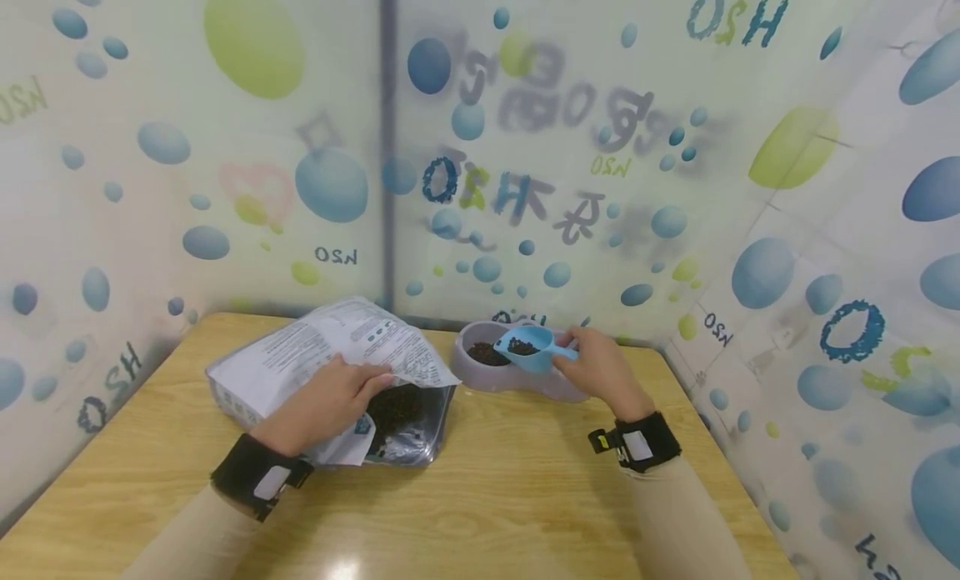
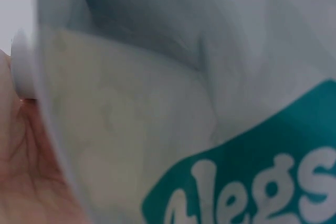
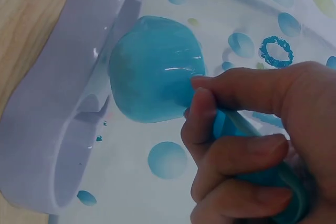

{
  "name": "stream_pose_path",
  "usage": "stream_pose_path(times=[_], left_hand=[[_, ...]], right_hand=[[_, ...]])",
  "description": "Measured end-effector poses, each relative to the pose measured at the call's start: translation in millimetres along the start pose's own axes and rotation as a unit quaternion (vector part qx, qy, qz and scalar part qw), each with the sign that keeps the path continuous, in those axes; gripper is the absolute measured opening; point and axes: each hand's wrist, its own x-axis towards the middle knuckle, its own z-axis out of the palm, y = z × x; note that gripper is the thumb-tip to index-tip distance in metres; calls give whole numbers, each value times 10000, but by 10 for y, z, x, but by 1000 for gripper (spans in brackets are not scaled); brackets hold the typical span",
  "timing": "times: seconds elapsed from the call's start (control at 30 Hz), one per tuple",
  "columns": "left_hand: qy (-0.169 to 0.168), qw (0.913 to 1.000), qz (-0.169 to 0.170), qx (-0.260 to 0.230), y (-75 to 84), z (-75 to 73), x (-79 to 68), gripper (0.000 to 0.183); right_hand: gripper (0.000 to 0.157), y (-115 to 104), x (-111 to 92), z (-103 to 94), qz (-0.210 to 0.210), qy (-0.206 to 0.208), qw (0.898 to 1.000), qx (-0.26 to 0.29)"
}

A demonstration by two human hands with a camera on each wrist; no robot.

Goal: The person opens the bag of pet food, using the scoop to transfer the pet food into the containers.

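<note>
My right hand (image 1: 600, 365) grips the handle of a light-blue scoop (image 3: 157, 72), its fingers curled round it. Dark brown kibble lies in the scoop's cup, which is held over a lilac-grey double pet bowl (image 1: 480, 380). More kibble (image 1: 487, 355) sits in the bowl's left compartment; the scoop and hand partly cover the right one. My left hand (image 1: 330, 401) holds the upper flap of a large white printed bag (image 1: 292, 351) at its open mouth, with some fingertips hidden by the flap. Dark kibble (image 1: 393, 409) shows inside the bag's silvery lining.
Everything stands on a light wooden table (image 1: 487, 497). Walls covered with a bubble-patterned sheet (image 1: 517, 272) rise close behind the bowl and on both sides. The bag lies just left of the bowl.
</note>
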Motion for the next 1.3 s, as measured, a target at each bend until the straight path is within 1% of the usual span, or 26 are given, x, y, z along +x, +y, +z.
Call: stream_pose_path(times=[0.17,0.27,0.4,0.6,0.83,1.03,1.3], left_hand=[[11,10000,-2,-24,-3,7,-12,45],[-17,10000,-38,-46,-3,5,-18,46],[-56,9999,-89,-40,-5,2,-25,47],[-44,10000,-83,-21,-8,-3,-25,47],[-59,10000,-74,-32,-15,8,-22,47],[-103,9999,-87,-31,-16,11,-18,47],[-122,9999,-114,-31,3,-5,-22,48]], right_hand=[[23,-56,111,-55,-179,-62,9998,11],[24,-110,189,-81,-108,-193,9998,-28],[26,-194,287,-113,8,-348,9991,-241],[26,-293,389,-150,33,-385,9985,-392],[23,-387,447,-184,157,-372,9976,-560],[21,-440,478,-198,294,-462,9967,-601],[20,-510,540,-211,244,-338,9956,-841]])
